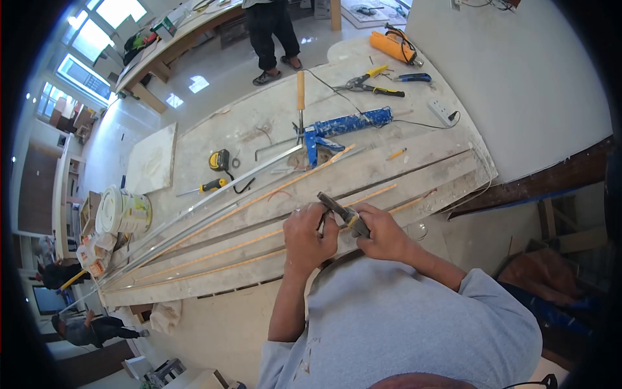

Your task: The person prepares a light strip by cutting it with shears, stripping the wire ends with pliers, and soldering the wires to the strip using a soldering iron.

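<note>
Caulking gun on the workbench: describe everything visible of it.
The caulking gun lies flat on the workbench, barrel pointing right. Its blue barrel and frame look scuffed and smeared with white. Handle and trigger point toward the wearer; a thin metal rod with a bent end runs out leftward. A wooden-handled tool lies against its back end. Neither the left hand nor the right hand touches it.

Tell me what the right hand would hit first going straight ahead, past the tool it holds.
Likely the left hand, just beyond the tool in the right hand; depth is unclear.
</note>
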A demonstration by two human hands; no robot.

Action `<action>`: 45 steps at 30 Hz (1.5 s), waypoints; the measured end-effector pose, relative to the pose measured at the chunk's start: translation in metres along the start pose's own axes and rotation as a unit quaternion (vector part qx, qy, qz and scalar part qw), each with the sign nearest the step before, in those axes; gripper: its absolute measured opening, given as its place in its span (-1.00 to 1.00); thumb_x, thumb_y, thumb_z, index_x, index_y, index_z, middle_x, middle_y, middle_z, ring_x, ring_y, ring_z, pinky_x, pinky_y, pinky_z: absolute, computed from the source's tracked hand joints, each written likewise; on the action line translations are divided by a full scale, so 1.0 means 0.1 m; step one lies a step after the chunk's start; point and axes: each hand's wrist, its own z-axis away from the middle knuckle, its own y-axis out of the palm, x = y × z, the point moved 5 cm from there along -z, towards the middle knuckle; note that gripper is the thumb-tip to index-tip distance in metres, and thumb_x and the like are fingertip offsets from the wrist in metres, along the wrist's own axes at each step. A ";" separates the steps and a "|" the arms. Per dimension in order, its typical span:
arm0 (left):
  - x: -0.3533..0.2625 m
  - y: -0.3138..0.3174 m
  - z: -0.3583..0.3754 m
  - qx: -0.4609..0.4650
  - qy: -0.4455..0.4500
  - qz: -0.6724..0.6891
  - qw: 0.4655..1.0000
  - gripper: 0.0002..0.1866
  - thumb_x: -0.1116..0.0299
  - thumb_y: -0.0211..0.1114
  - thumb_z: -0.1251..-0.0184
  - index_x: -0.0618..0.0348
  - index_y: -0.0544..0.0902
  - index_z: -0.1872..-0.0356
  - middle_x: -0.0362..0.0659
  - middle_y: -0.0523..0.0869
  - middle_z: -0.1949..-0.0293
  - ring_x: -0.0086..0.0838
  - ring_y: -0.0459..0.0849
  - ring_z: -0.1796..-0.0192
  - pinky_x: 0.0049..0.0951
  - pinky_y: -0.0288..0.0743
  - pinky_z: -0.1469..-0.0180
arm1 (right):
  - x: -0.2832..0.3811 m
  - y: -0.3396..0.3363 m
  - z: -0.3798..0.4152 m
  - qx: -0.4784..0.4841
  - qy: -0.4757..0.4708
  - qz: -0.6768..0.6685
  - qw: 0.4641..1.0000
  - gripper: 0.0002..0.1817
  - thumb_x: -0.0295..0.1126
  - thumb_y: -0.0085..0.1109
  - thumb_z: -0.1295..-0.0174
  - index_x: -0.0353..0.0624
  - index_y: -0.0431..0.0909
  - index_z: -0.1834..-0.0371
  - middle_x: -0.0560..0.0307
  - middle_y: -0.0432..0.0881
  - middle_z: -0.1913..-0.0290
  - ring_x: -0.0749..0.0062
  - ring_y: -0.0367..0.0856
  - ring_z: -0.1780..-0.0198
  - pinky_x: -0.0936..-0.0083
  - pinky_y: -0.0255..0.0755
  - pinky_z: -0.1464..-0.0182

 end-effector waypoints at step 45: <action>1.98 -1.10 0.76 -0.244 -0.033 0.896 0.371 -0.59 0.24 0.05 -0.67 -0.02 0.36 0.54 -0.31 0.36 0.52 -0.55 0.25 0.65 -0.37 0.21 0.41 | 0.52 2.30 -1.00 0.091 0.284 -0.570 0.765 -0.67 -0.64 0.23 -0.06 -0.33 0.66 0.04 0.04 0.70 0.05 0.58 0.59 0.28 0.51 0.58 0.24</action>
